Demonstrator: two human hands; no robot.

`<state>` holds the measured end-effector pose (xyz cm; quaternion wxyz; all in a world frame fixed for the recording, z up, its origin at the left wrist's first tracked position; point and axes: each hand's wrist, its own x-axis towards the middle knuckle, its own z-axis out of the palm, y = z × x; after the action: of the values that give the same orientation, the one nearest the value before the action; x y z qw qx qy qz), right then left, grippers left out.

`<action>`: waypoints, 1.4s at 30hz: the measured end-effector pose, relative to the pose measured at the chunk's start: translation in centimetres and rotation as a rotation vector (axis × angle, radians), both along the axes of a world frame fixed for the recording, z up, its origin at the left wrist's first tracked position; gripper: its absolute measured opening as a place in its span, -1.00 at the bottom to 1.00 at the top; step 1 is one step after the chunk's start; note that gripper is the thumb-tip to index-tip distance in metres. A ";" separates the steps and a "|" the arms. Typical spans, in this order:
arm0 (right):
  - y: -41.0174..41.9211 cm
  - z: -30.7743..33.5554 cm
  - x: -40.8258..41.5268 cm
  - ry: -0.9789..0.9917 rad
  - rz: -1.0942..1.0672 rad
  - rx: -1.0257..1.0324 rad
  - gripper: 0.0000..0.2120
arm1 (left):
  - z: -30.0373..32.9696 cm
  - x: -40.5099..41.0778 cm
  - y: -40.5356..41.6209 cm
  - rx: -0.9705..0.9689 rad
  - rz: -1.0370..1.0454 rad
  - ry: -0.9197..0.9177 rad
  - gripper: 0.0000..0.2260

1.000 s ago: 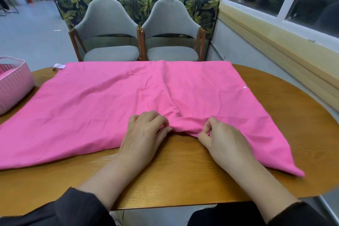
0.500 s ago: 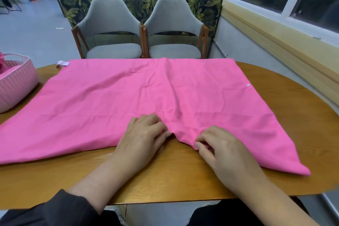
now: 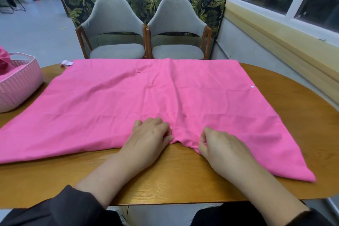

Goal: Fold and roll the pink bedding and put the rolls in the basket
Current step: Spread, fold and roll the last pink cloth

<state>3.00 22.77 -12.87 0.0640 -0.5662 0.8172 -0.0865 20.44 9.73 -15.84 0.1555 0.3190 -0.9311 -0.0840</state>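
We have the pink cotton bedding sheet (image 3: 146,97) spread flat across the round wooden surface (image 3: 183,180), with our left hand (image 3: 148,137) and right hand (image 3: 222,147) each pinching its near edge at the middle. To fold well, we should lift both grips together, carry the edge evenly to the far hem and smooth out creases. The pink woven plastic basket (image 3: 18,86) waits at the left.

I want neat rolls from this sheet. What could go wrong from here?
Both hands, left hand and right hand, pinch the pink bedding only at mid-edge, so the roll may start bunched and crooked. The near right corner lies at the table edge and could slide off.
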 end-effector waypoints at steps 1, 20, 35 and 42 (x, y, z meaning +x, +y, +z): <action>0.2 0.0 0.2 0.001 0.005 -0.014 -0.85 | -0.1 0.0 0.1 -0.040 0.002 -0.037 -0.81; 4.0 -0.3 0.9 -0.072 0.335 -0.191 -0.83 | 0.6 5.9 2.3 -0.376 -0.251 0.085 -0.77; 4.1 0.8 0.3 0.013 0.231 -0.141 -0.89 | 0.0 5.5 2.3 -0.160 -0.262 0.152 -0.72; 2.6 0.4 0.7 0.134 0.259 -0.078 -0.79 | -0.1 5.2 2.1 -0.230 -0.358 0.130 -0.79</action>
<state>3.67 25.33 -12.51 -0.0020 -0.6734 0.7358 -0.0713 25.67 11.87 -15.91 0.2333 0.1225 -0.9643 -0.0242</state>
